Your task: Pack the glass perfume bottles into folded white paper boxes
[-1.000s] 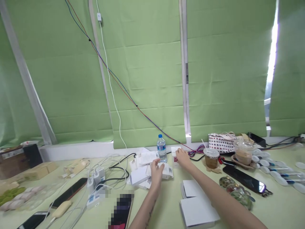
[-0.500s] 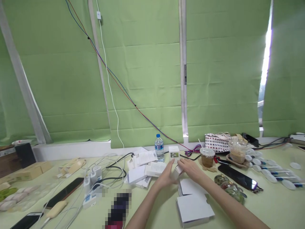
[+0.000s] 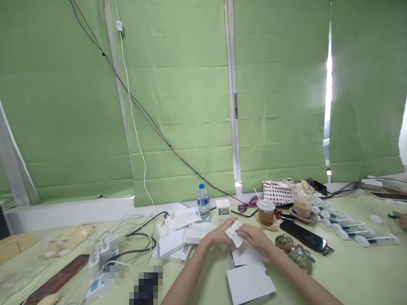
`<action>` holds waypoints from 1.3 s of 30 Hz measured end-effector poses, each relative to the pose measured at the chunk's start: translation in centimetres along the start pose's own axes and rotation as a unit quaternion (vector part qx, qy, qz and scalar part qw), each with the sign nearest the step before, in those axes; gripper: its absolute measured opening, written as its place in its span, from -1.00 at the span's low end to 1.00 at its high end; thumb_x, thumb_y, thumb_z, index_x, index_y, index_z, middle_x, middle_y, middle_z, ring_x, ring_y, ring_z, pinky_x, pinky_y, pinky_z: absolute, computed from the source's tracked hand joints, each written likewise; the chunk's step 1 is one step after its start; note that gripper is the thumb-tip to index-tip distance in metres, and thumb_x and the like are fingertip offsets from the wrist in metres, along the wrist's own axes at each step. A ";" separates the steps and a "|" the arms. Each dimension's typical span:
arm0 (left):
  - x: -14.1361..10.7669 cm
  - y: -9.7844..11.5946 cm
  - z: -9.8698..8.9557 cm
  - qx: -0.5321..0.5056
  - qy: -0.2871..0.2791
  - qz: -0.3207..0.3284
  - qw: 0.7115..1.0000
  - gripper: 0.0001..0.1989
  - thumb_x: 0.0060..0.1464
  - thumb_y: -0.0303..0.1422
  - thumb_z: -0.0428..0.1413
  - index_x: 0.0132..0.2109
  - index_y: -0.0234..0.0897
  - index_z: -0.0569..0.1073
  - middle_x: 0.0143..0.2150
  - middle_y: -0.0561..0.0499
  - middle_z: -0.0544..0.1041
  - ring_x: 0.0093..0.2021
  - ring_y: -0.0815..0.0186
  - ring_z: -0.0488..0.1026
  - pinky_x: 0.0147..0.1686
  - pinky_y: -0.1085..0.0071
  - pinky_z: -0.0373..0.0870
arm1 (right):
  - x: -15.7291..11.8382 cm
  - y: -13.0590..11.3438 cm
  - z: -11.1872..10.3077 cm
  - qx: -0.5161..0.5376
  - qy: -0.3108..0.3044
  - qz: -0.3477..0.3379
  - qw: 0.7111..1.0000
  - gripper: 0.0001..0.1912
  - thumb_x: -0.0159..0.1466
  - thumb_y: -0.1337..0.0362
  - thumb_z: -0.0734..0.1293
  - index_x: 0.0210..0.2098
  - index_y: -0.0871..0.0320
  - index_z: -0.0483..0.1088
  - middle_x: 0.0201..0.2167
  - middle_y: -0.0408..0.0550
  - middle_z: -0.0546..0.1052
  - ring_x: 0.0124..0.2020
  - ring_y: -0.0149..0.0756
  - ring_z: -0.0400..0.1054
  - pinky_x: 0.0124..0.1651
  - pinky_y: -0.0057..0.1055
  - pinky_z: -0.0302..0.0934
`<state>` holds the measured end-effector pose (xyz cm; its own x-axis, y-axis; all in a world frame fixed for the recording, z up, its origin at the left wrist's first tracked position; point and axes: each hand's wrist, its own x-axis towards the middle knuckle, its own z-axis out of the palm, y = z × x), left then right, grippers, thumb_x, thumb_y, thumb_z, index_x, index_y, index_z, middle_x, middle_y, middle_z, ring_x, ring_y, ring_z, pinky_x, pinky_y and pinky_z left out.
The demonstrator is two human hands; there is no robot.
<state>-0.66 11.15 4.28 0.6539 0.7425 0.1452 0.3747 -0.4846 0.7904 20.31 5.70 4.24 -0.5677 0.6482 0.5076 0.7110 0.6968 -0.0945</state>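
Between my hands, a small white box [image 3: 235, 235] is tilted, with one end facing me. My left hand [image 3: 220, 235] is closed around its left side. From the right, the bent fingers of my right hand [image 3: 257, 239] press on the box's right edge; whether the end flap is open I cannot make out. Just below my hands lie two larger white boxes: the nearer one [image 3: 249, 283] shows whole, while the farther box [image 3: 248, 255] is partly covered by my right hand. Behind my hands stands a small white box with a picture [image 3: 223, 210].
Left of my hands lie several white cartons [image 3: 178, 237] beside a water bottle [image 3: 203, 204]. On the right are a drink cup [image 3: 266, 212], a black phone [image 3: 305, 237] and round tins [image 3: 294, 250]. Cables cross to a power strip [image 3: 97, 288]. Another person's hand [image 3: 401, 219] shows far right.
The view has turned to the right. The small box has tipped so its end faces me more, with my right fingers at its edge. Another person's hand has come into view.
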 end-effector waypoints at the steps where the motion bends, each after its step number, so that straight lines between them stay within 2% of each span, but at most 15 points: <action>1: 0.1 0.0 0.2 0.002 0.005 0.001 1.000 0.13 -0.48 -0.46 0.34 0.32 -0.26 0.08 0.25 -0.18 0.22 0.24 -0.02 0.15 0.25 0.13 0.01 | -0.1 0.0 0.0 0.003 0.001 0.012 1.000 -0.72 0.39 0.33 0.07 -0.15 0.09 0.40 -0.29 -0.09 0.51 -0.32 -0.34 0.41 -0.28 -0.50 0.20; 7: -0.4 -0.2 0.3 -0.003 0.030 -0.010 0.999 0.04 -0.37 -0.43 0.31 0.31 -0.21 0.07 0.18 -0.14 0.31 0.16 0.05 0.27 0.15 0.14 0.19 | 0.4 -1.0 0.4 -0.006 -0.012 0.063 0.998 -0.65 0.32 0.38 0.14 0.04 0.05 0.36 -0.12 0.00 0.46 -0.20 -0.23 0.39 -0.29 -0.47 0.18; 11: -0.9 0.0 0.5 0.012 0.029 -0.007 0.999 -0.10 -0.34 -0.47 0.29 0.23 -0.15 0.21 0.10 -0.04 0.41 0.08 0.09 0.35 0.08 0.19 0.29 | 1.8 -2.0 0.6 -0.003 -0.011 0.119 0.993 -0.59 0.29 0.40 0.15 0.11 0.09 0.29 -0.05 0.07 0.45 -0.15 -0.18 0.40 -0.27 -0.44 0.20; 14: -1.0 0.3 0.8 0.039 0.025 0.005 0.999 -0.13 -0.36 -0.54 0.27 0.20 -0.17 0.25 0.04 -0.02 0.44 0.07 0.09 0.35 0.11 0.18 0.26 | 3.0 -2.6 0.5 0.018 -0.005 0.155 0.988 -0.70 0.28 0.38 0.16 -0.06 0.16 0.41 -0.11 0.11 0.49 -0.13 -0.13 0.40 -0.19 -0.37 0.21; 18: -0.7 0.6 1.2 0.095 0.026 0.025 0.995 -0.03 -0.42 -0.60 0.26 0.24 -0.21 0.17 0.12 -0.07 0.35 0.16 0.08 0.24 0.20 0.21 0.13 | 3.9 -2.6 0.5 0.077 -0.003 0.206 0.976 -0.84 0.21 0.40 0.25 -0.28 0.20 0.47 -0.24 0.11 0.55 -0.14 -0.08 0.42 -0.12 -0.24 0.20; 21: -0.6 1.0 1.7 0.152 0.027 0.026 0.988 -0.11 -0.39 -0.60 0.23 0.20 -0.22 0.22 0.06 -0.09 0.36 0.09 0.08 0.29 0.11 0.22 0.25 | 3.4 -1.8 1.0 0.152 0.008 0.246 0.957 -0.92 0.14 0.41 0.31 -0.42 0.20 0.46 -0.39 0.01 0.57 -0.25 -0.13 0.45 -0.14 -0.22 0.22; 23: -0.4 1.5 2.0 0.194 0.029 0.026 0.980 -0.16 -0.37 -0.59 0.21 0.17 -0.21 0.24 0.01 -0.09 0.36 0.00 0.09 0.34 -0.01 0.24 0.34 | 2.5 -1.2 1.6 0.219 0.032 0.267 0.938 -0.91 0.09 0.41 0.30 -0.49 0.17 0.44 -0.48 -0.04 0.57 -0.32 -0.15 0.47 -0.20 -0.26 0.24; 25: 0.0 2.4 2.3 0.240 0.032 0.030 0.970 -0.16 -0.35 -0.54 0.23 0.18 -0.18 0.23 -0.01 -0.11 0.35 -0.05 0.08 0.36 -0.07 0.24 0.36 | 1.4 -0.7 2.2 0.298 0.070 0.286 0.908 -0.88 0.09 0.38 0.26 -0.50 0.15 0.43 -0.52 -0.05 0.56 -0.43 -0.17 0.47 -0.30 -0.30 0.26; 27: 0.5 3.5 2.5 0.288 0.036 0.038 0.956 -0.15 -0.33 -0.52 0.25 0.20 -0.17 0.21 0.01 -0.14 0.35 -0.02 0.01 0.35 -0.02 0.16 0.31 | 0.2 -0.5 3.0 0.383 0.116 0.305 0.864 -0.82 0.12 0.30 0.20 -0.39 0.14 0.44 -0.45 -0.04 0.58 -0.48 -0.20 0.47 -0.39 -0.33 0.30; 29: 1.1 4.9 2.5 0.333 0.042 0.049 0.941 -0.21 -0.26 -0.54 0.22 0.19 -0.17 0.23 0.03 -0.18 0.36 0.06 -0.06 0.30 0.10 0.04 0.17 | -0.9 -0.6 3.6 0.463 0.163 0.322 0.810 -0.74 0.12 0.21 0.18 -0.27 0.13 0.41 -0.34 -0.02 0.59 -0.46 -0.21 0.48 -0.44 -0.34 0.33; 32: 1.9 6.7 2.4 0.383 0.056 0.066 0.920 -0.42 -0.04 -0.60 0.08 0.15 -0.19 0.28 0.08 -0.21 0.37 0.18 -0.04 0.21 0.21 -0.05 -0.07 | -2.5 -1.0 4.0 0.563 0.217 0.335 0.724 -0.67 0.08 0.12 0.23 -0.19 0.10 0.37 -0.25 -0.03 0.58 -0.35 -0.19 0.50 -0.37 -0.33 0.39; 35: 2.4 8.2 2.4 0.416 0.060 0.087 0.903 -0.55 0.07 -0.63 -0.04 0.08 -0.19 0.37 0.10 -0.20 0.39 0.20 0.04 0.21 0.24 -0.01 -0.12 | -3.6 -1.2 3.7 0.642 0.235 0.332 0.649 -0.64 0.02 0.10 0.33 -0.21 0.09 0.37 -0.26 -0.04 0.59 -0.26 -0.16 0.51 -0.29 -0.32 0.40; 39: 2.3 9.6 2.4 0.446 0.058 0.111 0.886 -0.55 0.09 -0.61 -0.02 0.07 -0.11 0.38 0.12 -0.14 0.41 0.21 0.06 0.22 0.26 -0.03 -0.13 | -4.4 -1.1 2.7 0.716 0.222 0.317 0.581 -0.65 -0.04 0.16 0.44 -0.27 0.11 0.39 -0.27 -0.02 0.61 -0.25 -0.15 0.52 -0.26 -0.33 0.41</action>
<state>6.05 7.11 10.78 0.7243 0.6004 0.3389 0.6496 -0.7591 -0.0435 20.86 2.95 -0.21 0.0083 0.9924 0.1227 -0.5359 0.1080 -0.8373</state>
